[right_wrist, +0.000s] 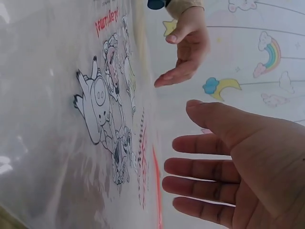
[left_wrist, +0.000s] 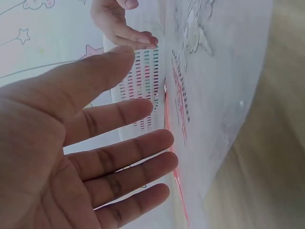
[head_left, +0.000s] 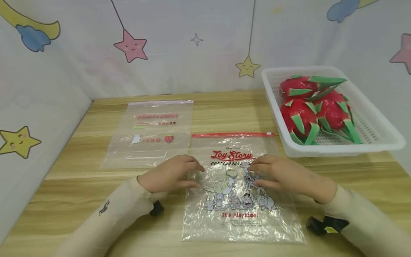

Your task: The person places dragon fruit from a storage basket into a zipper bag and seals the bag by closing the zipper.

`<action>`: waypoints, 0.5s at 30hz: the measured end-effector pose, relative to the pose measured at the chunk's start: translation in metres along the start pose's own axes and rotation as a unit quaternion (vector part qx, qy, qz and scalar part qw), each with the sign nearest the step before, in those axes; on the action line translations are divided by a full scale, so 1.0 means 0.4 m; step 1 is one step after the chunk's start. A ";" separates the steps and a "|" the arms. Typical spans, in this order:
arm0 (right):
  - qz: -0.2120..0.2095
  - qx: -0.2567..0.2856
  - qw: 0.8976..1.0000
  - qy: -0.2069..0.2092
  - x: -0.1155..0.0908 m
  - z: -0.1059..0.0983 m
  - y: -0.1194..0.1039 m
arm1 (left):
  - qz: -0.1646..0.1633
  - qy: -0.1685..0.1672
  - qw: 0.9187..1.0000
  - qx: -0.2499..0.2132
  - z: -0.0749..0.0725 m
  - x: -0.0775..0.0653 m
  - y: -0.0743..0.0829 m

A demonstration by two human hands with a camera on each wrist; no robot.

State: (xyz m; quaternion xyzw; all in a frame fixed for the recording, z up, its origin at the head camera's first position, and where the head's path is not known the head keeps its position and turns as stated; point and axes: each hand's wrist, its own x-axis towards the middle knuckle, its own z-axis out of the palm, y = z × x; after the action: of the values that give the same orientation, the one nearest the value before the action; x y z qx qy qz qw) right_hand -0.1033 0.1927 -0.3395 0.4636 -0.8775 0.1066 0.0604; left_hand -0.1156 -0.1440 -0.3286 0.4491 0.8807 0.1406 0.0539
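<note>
L hand point(head_left: 174, 175), R hand point(head_left: 279, 175): both empty, fingers spread loose, flanking bag point(head_left: 240, 189). Bag flat on table point(head_left: 64, 178), nr tub point(head_left: 346, 150). Prob. best: L steadies zip point(head_left: 228, 135), R pinches slider point(head_left: 269, 133); film may slip.

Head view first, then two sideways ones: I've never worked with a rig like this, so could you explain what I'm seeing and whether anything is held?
There's no machine here, just a person's bare left hand and right hand. The head camera looks forward and down; a camera on each wrist shows that hand close up, with the scene turned sideways.

On the wood-grain table lie a clear Toy Story bag and, farther back to its left, a bunny-print bag. At the right stands a white basket with red-and-green fruits.

Neither hand holds anything: both are open by the Toy Story bag. Whether a fingertip touches it is hard to tell.
</note>
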 end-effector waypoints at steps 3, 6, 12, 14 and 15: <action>0.004 0.002 1.000 0.012 0.012 0.001 0.007 | -0.018 0.002 1.000 -0.012 -0.006 0.017 -0.016; 0.020 0.012 1.000 0.019 0.022 0.001 0.014 | -0.036 0.010 0.999 -0.018 -0.014 0.038 -0.032; 0.047 0.027 0.998 0.023 0.048 0.010 0.034 | -0.073 0.007 0.997 -0.024 -0.024 0.080 -0.066; 0.050 0.027 0.998 0.034 0.055 0.013 0.042 | -0.085 0.006 0.996 -0.026 -0.026 0.090 -0.077; 0.051 0.026 0.998 0.039 0.058 0.015 0.046 | -0.087 0.009 0.996 -0.021 -0.028 0.095 -0.082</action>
State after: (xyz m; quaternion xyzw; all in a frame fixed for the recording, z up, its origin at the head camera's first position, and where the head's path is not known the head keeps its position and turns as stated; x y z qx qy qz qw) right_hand -0.1315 0.1826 -0.3429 0.4150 -0.8940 0.1505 0.0767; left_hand -0.1658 -0.1337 -0.3264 0.3677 0.9139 0.1582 0.0673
